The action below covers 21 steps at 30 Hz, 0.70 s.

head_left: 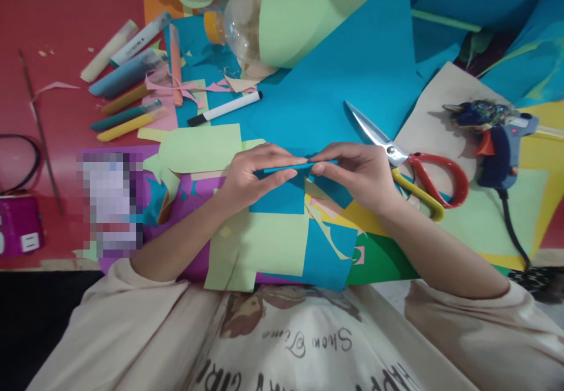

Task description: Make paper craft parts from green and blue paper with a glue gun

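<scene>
Between my two hands is a narrow strip of blue paper [288, 167], folded or rolled thin; which of the two I cannot tell. My left hand [258, 171] pinches its left part between thumb and fingers. The right end is pinched by my right hand [352, 171], its fingertips almost meeting those of the left. Blue and light green paper sheets [259, 241] lie beneath. Just right of my right hand rest scissors [392, 149] with one red and one yellow handle, blades pointing up and left. A white marker [224, 108] with a black cap lies beyond my left hand.
A blue glue gun [500, 150] with a cord sits at the right on paper. A plastic bottle [242, 27] wrapped in light green paper lies at the back. Several markers [127, 74] and paper scraps are at the left, above a blurred phone-like object [112, 200].
</scene>
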Tool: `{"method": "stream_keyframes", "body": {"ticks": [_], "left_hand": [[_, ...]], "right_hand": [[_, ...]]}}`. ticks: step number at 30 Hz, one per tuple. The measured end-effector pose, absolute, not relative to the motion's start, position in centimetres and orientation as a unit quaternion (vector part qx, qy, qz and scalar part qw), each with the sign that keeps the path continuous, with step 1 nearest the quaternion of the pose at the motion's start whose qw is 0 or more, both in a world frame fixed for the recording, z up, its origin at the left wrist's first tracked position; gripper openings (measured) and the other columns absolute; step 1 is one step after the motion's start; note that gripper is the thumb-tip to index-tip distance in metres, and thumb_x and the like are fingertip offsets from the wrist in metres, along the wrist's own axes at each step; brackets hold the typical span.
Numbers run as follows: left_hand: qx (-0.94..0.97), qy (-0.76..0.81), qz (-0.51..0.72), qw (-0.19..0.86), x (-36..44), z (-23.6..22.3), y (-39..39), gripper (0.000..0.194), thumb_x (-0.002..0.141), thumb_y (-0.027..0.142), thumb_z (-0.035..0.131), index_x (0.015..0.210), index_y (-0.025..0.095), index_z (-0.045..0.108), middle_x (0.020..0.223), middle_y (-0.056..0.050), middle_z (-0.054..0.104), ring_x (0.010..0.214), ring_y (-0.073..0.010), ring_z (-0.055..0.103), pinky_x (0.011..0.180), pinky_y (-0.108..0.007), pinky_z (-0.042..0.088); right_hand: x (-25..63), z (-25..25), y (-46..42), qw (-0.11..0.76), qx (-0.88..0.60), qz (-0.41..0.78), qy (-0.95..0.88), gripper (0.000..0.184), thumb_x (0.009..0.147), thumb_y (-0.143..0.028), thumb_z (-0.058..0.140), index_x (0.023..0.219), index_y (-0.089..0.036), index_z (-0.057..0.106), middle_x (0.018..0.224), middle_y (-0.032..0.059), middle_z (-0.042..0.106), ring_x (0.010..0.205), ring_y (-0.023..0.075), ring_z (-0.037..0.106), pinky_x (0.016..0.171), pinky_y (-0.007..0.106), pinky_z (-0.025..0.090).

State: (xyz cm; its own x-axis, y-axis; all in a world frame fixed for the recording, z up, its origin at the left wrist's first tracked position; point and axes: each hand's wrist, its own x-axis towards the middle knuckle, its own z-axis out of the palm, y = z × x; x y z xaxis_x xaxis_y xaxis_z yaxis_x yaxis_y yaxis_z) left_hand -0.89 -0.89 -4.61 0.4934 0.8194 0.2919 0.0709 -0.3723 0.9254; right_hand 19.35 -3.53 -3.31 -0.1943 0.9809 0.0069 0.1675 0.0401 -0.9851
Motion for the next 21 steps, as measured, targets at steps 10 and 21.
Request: {"method": "stream_keyframes", "body": {"ticks": [10, 21], "left_hand": [[0.673, 0.343, 0.405, 0.516, -1.02, -4.48, -0.94, 0.017, 0.082, 0.033, 0.07, 0.097, 0.029, 0.077, 0.088, -0.002, 0.076, 0.08, -0.013, 0.068, 0.067, -0.023, 0.054], [0.633, 0.359, 0.391, 0.563, -0.9, -4.49, -1.02, 0.019, 0.081, 0.04, 0.069, 0.089, 0.025, 0.077, 0.086, -0.002, 0.075, 0.079, -0.0146, 0.069, 0.067, -0.025, 0.056]], "right_hand": [[19.7, -3.4, -3.82, 0.417, -0.489, 0.548, -0.536, 0.025, 0.077, -0.039, 0.074, 0.095, -0.022, 0.077, 0.083, 0.0024, 0.076, 0.07, 0.0143, 0.069, 0.062, 0.027, 0.057], [19.7, -3.09, -3.91, 0.435, -0.453, 0.521, -0.578, 0.019, 0.081, -0.037, 0.07, 0.092, -0.025, 0.078, 0.086, 0.003, 0.076, 0.071, 0.0154, 0.07, 0.064, 0.029, 0.057]]}}
